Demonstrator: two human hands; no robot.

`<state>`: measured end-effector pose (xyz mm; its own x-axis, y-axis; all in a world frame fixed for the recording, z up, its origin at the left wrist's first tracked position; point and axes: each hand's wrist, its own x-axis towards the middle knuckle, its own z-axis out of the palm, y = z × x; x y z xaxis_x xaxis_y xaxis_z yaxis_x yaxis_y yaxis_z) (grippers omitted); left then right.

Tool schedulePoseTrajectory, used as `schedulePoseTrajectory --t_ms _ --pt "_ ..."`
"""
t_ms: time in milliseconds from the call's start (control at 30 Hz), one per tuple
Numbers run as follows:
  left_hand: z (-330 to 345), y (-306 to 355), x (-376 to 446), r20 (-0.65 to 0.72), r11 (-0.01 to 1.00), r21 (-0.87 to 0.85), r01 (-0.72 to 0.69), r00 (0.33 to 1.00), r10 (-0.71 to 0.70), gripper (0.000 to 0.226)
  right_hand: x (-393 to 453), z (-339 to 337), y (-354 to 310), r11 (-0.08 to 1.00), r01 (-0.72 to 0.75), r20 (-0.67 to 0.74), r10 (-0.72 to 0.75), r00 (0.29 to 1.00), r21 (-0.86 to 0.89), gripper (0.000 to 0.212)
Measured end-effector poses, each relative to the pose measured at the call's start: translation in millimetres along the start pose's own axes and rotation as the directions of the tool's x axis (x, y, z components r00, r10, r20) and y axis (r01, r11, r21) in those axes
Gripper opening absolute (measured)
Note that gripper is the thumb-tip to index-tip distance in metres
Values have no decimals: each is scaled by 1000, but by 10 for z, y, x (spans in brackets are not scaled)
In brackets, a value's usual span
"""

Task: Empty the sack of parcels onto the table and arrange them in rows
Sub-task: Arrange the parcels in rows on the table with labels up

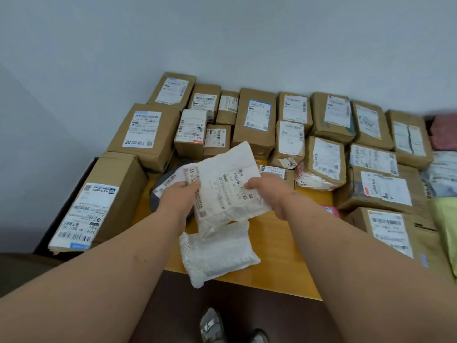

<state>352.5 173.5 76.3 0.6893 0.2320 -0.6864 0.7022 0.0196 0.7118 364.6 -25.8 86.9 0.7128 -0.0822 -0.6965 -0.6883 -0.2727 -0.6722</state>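
A white padded mailer (228, 181) with a printed label is held above the yellow table (279, 256). My left hand (176, 198) grips its left edge and my right hand (269, 191) grips its right edge. A second white padded mailer (217, 253) lies flat on the table just below it, near the front edge. A grey mailer (164, 185) lies partly hidden under my left hand. Several brown cardboard parcels (254, 120) with white labels stand in rows along the back of the table. No sack is in view.
A long brown box (99, 201) lies along the table's left edge, and a big one (148, 134) sits behind it. More boxes (385, 226) fill the right side, with pink, grey and yellow-green soft packets (445, 219) at the far right. My shoes (212, 325) show below the table.
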Motion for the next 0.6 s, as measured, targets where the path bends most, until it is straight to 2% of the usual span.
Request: schedulePoseTrajectory --t_ms 67,100,167,200,300,433,533,600 --pt "152 -62 -110 -30 984 179 -17 999 23 39 -38 -236 90 999 -20 -104 14 994 -51 30" --pt "200 -133 -124 -40 951 303 -67 996 83 44 -63 -361 130 997 -29 -150 17 989 -76 23" --pt "239 -316 -157 15 787 601 -143 986 168 40 -103 -600 211 986 -34 -232 -5 973 -161 10" --pt "230 -388 -198 66 652 736 -182 978 199 41 -107 -711 271 978 -29 -261 -26 965 -207 7" --pt "185 -639 -242 172 498 839 -220 975 141 66 -145 -900 459 907 -64 -283 -62 957 -416 9" --pt "234 -859 -356 223 167 959 -230 973 62 88 -190 -963 707 759 -113 -254 -72 965 -642 20" --pt "185 -975 -336 196 72 977 -203 976 97 86 -266 -880 754 716 -82 -185 -67 980 -693 30" --pt "113 -1055 -313 144 78 985 -152 984 103 88 -264 -810 776 715 -48 -125 -56 991 -697 30"
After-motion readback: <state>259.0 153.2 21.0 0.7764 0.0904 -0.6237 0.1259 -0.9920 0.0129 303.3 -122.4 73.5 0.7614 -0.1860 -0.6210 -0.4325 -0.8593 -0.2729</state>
